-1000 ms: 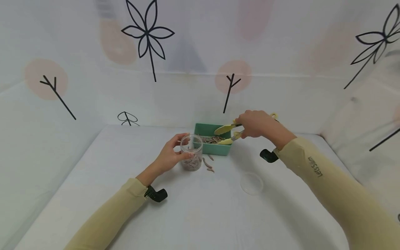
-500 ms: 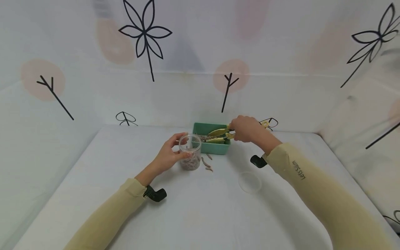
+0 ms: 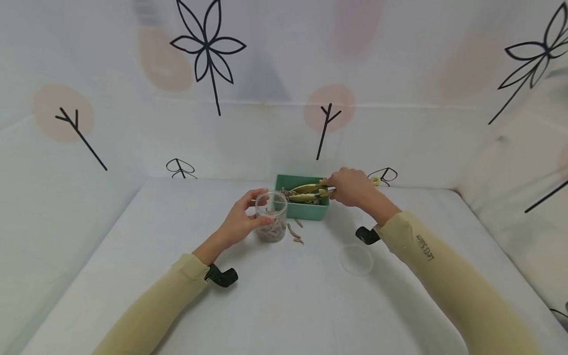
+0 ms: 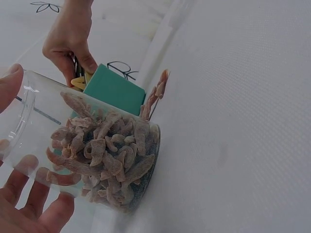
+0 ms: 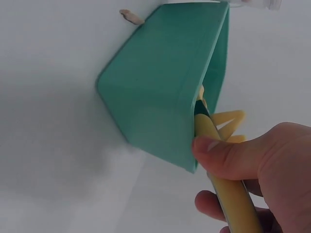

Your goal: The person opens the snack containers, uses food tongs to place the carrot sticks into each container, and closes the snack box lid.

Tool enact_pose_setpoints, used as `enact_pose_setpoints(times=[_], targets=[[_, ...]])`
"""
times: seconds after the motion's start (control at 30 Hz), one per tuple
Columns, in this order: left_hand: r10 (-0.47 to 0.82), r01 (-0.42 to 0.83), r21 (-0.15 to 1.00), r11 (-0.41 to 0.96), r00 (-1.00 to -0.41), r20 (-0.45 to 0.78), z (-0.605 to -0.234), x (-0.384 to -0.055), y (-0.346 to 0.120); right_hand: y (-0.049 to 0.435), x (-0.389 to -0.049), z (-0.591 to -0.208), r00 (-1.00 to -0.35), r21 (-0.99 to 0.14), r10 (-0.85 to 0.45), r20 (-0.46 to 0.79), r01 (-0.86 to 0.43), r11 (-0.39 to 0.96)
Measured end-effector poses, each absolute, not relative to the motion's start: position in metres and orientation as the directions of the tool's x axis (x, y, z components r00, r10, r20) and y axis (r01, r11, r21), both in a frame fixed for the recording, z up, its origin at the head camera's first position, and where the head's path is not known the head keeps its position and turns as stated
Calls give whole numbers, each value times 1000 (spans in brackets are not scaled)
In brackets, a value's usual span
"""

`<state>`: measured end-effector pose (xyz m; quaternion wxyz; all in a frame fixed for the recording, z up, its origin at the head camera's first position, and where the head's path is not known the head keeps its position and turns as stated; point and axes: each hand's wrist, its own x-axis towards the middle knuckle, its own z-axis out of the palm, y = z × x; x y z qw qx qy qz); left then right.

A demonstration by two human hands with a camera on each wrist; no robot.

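Note:
My left hand (image 3: 237, 222) grips a clear round jar (image 3: 272, 230) standing on the table, fingers and thumb around its upper part. Brownish, dried-looking strips (image 4: 104, 155) fill its lower part. My right hand (image 3: 352, 187) holds yellow-handled tongs (image 5: 233, 201) over the right end of a green rectangular box (image 3: 306, 212). The yellow tips (image 3: 303, 198) of the tongs reach down into the box among more of these strips, their jaws fairly close together. In the right wrist view the box wall hides the tips.
Several loose strips (image 3: 292, 230) lie on the white table (image 3: 275, 301) between jar and box. A clear round lid (image 3: 356, 260) lies flat, nearer and to the right. A white patterned cloth (image 3: 262, 138) rises behind the box.
My right hand has moved left and slightly down, bringing the tongs deeper into the box. Their tips have drawn closer together. The left hand and jar stay in place.

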<state>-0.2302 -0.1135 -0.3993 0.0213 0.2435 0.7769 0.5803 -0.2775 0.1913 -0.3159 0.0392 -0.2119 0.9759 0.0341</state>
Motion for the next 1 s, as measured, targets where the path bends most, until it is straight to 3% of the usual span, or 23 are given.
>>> enact_pose_setpoints(times=[1.0], targets=[[392, 330, 920, 210, -891, 230, -401, -231, -113, 229, -256, -287, -933, -188, -356, 49, -358, 915]])
